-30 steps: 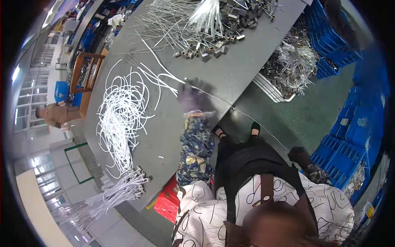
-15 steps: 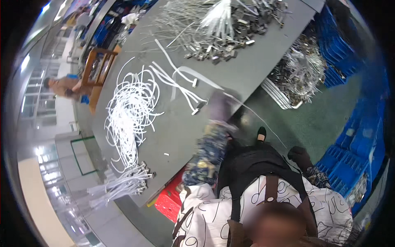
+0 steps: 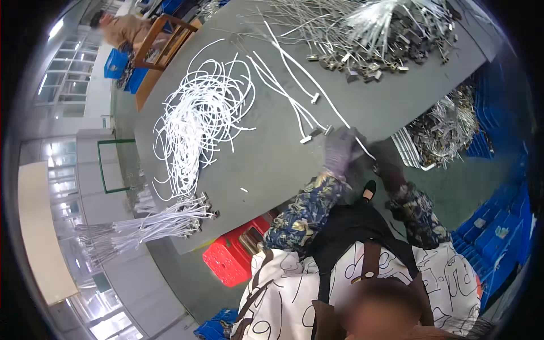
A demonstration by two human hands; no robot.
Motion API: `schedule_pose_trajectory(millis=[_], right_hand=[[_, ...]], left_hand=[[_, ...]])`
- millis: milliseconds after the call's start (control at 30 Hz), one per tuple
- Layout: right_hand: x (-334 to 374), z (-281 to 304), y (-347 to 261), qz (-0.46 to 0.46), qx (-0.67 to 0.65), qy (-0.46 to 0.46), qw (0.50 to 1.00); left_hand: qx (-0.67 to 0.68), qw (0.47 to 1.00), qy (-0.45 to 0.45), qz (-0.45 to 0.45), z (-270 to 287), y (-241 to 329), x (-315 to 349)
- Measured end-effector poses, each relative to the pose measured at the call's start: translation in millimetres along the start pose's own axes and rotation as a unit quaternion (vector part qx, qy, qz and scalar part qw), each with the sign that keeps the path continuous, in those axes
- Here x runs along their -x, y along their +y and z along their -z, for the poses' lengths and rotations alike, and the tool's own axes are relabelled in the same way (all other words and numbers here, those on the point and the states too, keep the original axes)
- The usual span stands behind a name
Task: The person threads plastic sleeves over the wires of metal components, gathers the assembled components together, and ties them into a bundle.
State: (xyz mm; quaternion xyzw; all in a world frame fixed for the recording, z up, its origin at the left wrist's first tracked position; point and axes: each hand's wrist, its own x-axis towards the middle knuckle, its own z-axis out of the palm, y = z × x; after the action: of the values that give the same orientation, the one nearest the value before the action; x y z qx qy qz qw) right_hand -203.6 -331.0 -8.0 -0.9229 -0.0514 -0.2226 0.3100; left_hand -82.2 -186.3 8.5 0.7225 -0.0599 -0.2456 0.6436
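Observation:
My left hand [image 3: 341,152], in a greyish-purple glove, is closed on a long white cable [image 3: 322,89] at the table's near edge. From the hand the cable runs up and leftward over the tabletop. Its near end meets the fingertips of my right hand [image 3: 389,169], which wears a dark glove and looks closed on it; blur and shadow hide those fingers in part. Just beyond my left hand lie several white cables [image 3: 277,90] with small metal-cased connectors [image 3: 306,139]. Further left is a big tangled heap of white cables [image 3: 195,124].
A pile of connector cables [image 3: 391,45] covers the far right of the grey table [image 3: 266,170]. A cable bundle [image 3: 164,224] overhangs its left corner. Below are a red stool [image 3: 226,260], a full white crate [image 3: 408,148] and blue crates [image 3: 493,226]. Another person [image 3: 127,31] sits far left.
My right hand has come up from beside my lap to the table edge, close to my left hand. The whole view has shifted, with the table's contents appearing further right.

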Motion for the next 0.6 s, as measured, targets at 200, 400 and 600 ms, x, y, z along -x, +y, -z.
schedule_pose_trajectory(millis=[200,400,600], right_hand=[[-106,-20,-43,-0.272,-0.247,-0.11,0.924],[-190,-20,12,-0.156,0.116,-0.051,0.98],[-167,-39,30,-0.29,-0.238,0.008,0.927]], left_hand=[[-0.678,0.641,0.121,-0.339,219,-11,-58],[-0.561,0.75,0.245,0.25,251,4,-59],[-0.531,0.758,0.377,0.034,300,-52,-37]])
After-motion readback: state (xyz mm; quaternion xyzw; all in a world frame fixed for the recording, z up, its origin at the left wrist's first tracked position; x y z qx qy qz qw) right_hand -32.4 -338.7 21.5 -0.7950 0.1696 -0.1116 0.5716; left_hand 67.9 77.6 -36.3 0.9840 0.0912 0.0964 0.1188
